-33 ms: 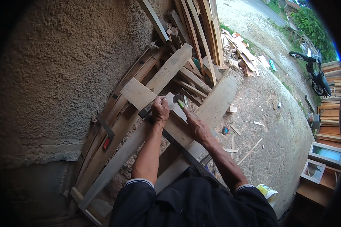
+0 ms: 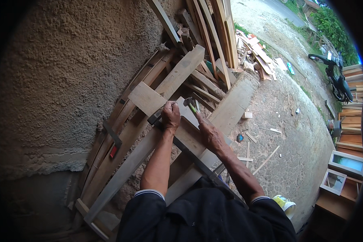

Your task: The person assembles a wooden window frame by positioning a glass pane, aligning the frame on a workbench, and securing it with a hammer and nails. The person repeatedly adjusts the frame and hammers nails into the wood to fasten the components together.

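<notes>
My right hand (image 2: 210,133) is wrapped round the green handle of a hammer (image 2: 188,101), whose dark head sits just right of my left hand. Closed in a tight grip, my left hand (image 2: 171,117) rests by the edge of a pale board (image 2: 186,111); what its fingers hold is hidden. A long dark metal bar clamp (image 2: 189,155) runs under my left wrist and back toward my body. Beyond my left hand, a short wide wooden block (image 2: 146,99) lies across a long beam (image 2: 182,69).
Planks lean along the rough wall (image 2: 80,60) on the left, with a red-handled saw (image 2: 113,150) on them. A wide plank (image 2: 236,101) lies to the right. Wood scraps, a blue tape measure (image 2: 240,138) and a bucket (image 2: 285,205) are on the ground. A motorcycle (image 2: 338,78) stands farther off.
</notes>
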Available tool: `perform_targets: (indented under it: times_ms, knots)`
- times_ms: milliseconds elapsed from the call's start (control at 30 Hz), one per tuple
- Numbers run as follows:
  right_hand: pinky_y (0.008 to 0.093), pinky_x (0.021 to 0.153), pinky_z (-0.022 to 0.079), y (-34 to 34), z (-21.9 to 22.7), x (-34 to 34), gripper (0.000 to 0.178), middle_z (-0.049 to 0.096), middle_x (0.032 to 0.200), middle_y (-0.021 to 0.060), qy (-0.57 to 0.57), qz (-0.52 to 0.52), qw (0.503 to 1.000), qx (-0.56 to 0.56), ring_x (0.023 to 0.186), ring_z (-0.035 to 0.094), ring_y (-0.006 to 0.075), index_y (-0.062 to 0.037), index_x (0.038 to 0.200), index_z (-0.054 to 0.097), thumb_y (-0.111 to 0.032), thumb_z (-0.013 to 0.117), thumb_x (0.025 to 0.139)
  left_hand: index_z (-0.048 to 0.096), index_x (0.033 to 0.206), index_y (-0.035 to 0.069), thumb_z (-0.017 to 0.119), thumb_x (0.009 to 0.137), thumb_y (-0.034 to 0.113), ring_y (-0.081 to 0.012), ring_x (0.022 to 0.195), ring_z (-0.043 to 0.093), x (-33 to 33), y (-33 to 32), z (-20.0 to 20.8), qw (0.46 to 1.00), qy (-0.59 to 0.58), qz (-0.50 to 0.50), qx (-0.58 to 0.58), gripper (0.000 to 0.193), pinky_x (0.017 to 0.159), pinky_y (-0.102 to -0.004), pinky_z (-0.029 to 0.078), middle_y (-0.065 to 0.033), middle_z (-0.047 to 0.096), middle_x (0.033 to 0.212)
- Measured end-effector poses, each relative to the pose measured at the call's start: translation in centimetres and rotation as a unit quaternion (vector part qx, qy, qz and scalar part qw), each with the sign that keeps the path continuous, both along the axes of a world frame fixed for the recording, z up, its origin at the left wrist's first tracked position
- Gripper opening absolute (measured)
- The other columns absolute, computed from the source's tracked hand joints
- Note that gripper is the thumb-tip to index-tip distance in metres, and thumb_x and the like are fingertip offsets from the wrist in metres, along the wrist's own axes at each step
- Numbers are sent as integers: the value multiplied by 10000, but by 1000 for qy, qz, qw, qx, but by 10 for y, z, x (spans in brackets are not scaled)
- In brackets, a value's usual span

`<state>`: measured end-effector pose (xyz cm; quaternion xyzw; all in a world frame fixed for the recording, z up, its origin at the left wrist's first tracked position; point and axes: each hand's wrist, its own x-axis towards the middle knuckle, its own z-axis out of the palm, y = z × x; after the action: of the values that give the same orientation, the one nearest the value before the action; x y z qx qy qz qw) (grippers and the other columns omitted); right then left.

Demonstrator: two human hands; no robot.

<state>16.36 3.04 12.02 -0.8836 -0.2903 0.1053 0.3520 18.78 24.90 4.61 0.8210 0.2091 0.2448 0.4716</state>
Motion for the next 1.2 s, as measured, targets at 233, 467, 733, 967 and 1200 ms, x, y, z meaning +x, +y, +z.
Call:
perform_targets:
  times_ms: [233, 467, 733, 967, 1200]
  knots:
    - [496, 751, 528, 0, -2, 11, 677, 644, 980, 272, 57, 3, 992, -109, 866, 659, 445, -160, 1585, 247, -32, 445, 950, 633, 918, 23, 574, 946, 177, -342, 756, 679, 11, 2, 0, 1000, 16, 7, -3, 167, 684, -439, 523, -183, 681, 816]
    - [521, 679, 511, -4, -6, 10, 769, 631, 860, 252, -16, 19, 996, -88, 760, 658, 425, -210, 1605, 211, -35, 477, 905, 632, 923, 28, 580, 946, 182, -330, 747, 678, 10, 1, 1, 1000, 14, 7, -14, 165, 680, -432, 522, -172, 677, 800]
    - [539, 627, 499, 1, -5, 16, 828, 618, 741, 251, 11, 20, 989, -144, 674, 653, 420, -242, 1611, 190, -28, 499, 874, 635, 936, 18, 579, 945, 188, -297, 749, 672, 11, 1, -2, 999, 25, 3, -25, 179, 695, -413, 526, -150, 680, 809]
    - [525, 642, 486, 8, -8, 22, 755, 628, 810, 246, -3, -21, 998, -66, 723, 660, 406, -231, 1593, 245, -62, 504, 904, 635, 982, 40, 558, 971, 162, -241, 767, 674, 9, 4, -12, 985, -9, 31, -172, 145, 663, -352, 520, -110, 688, 826]
    - [435, 686, 514, 30, -17, 21, 344, 654, 847, 185, 23, -66, 981, 180, 735, 661, 342, -85, 1214, 631, -76, 666, 872, 514, 1245, 9, 388, 963, -70, -251, 1025, 667, -19, -29, 8, 671, -157, -7, -725, 319, 916, -371, 581, -156, 641, 1173]
